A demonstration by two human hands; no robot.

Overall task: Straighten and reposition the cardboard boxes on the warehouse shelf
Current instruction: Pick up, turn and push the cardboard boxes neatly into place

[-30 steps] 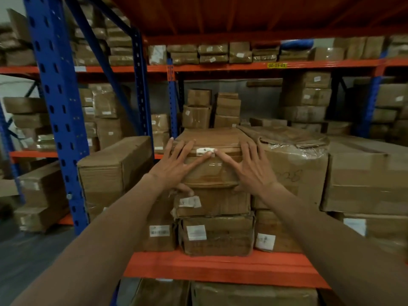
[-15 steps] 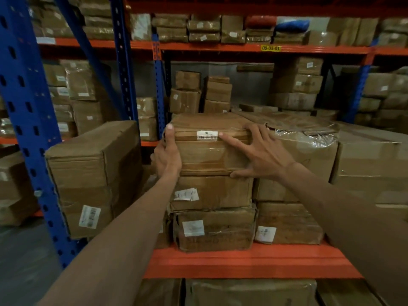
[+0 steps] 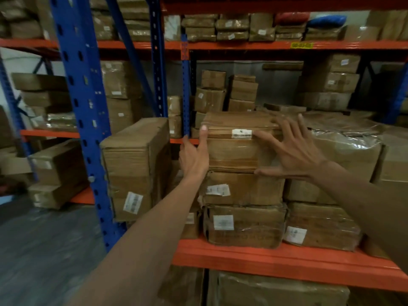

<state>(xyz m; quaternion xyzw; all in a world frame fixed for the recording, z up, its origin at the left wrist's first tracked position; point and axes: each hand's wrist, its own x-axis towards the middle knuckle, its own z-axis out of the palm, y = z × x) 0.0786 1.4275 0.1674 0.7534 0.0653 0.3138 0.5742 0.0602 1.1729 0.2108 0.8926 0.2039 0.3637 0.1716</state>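
We log 1 top box: creased brown cardboard, white label; left grip and right grip released, pressing flat.

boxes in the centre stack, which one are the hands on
The top box of the three: left hand on its left side, right hand spread on its front.

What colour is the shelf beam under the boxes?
The beam is orange, seen best in the head view.

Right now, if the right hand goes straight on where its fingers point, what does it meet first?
The top box, dead ahead: the right hand is at its front face, fingers spread; whether they touch is unclear through blur.
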